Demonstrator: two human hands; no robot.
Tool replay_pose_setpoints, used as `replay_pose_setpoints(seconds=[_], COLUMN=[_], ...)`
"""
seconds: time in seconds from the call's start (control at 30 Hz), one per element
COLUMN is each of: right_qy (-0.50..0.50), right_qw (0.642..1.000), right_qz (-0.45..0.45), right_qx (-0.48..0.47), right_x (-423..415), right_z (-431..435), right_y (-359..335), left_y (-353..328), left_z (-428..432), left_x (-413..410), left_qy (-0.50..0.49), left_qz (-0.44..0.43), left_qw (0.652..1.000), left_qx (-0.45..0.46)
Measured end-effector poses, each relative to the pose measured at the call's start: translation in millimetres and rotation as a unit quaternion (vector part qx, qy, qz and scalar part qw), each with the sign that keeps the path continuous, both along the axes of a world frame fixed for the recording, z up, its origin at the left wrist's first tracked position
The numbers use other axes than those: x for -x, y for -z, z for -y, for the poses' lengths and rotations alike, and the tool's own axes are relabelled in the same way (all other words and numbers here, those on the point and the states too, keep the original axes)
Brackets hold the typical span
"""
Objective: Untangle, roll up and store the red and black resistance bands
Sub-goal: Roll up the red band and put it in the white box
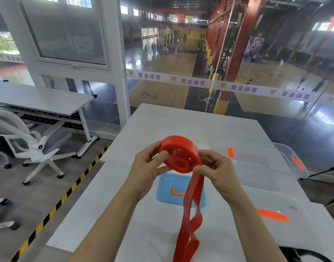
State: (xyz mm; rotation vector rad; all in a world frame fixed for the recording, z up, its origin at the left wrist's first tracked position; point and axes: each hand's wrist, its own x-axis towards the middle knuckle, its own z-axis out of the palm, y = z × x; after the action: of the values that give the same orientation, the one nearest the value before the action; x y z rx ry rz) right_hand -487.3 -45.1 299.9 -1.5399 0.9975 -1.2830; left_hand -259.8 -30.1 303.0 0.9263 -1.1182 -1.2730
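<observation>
Above the middle of the white bench [162, 224], both hands hold the red resistance band [181, 157] in the air. Most of the band is wound into a loose coil of several turns, and this coil stands tilted between the two hands. The left hand [147, 167] grips the left side of the coil: its thumb lies on the upper edge of the turns and the other fingers [154, 148] are curled behind it, so the coil is pinched between them. The right hand [217, 169] is at the lower right of the coil, and its fingers are pressed together on the band at the place where the free part leaves the coil. From there the loose tail hangs down as two strips, twists once, and goes toward the near edge of the bench.

Under the hands, flat on the bench, lies a blue lid [166, 191] with an orange clip. Toward the right edge of the bench stands a clear plastic box [266, 167] with orange latches, and nearer to the right front corner lies a clear lid [287, 207], also with an orange latch. At the near right edge something black [302, 252] is partly visible; I cannot tell what it is.
</observation>
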Motion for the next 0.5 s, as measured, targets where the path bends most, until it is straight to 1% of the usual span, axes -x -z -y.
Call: replay_pose_setpoints(seconds=[0.1,0.23,0.37,0.5], right_qy=[0.009,0.024,0.025,0.050], right_qw=[1.000,0.999,0.999,0.998], right_qz=[-0.022,-0.005,-0.019,-0.019], right_qx=[-0.004,-0.020,-0.026,-0.020], right_x=[-2.5,-1.3,0.3,3.5], right_z=[-1.1,-2.3,-2.5,-1.6], right_y=[4.8,6.5,4.1,3.5], left_y=[0.1,2.2,0.7,-0.1], left_z=[0.7,-1.1,-1.0,0.0], left_x=[-0.1,0.5,-1.1,-2.1], left_qy=[-0.019,-0.012,-0.002,-0.011], left_qz=[-0.007,-0.013,0.015,0.035], left_qw=[1.000,1.000,1.000,0.999], left_qx=[-0.005,-0.005,0.001,0.003])
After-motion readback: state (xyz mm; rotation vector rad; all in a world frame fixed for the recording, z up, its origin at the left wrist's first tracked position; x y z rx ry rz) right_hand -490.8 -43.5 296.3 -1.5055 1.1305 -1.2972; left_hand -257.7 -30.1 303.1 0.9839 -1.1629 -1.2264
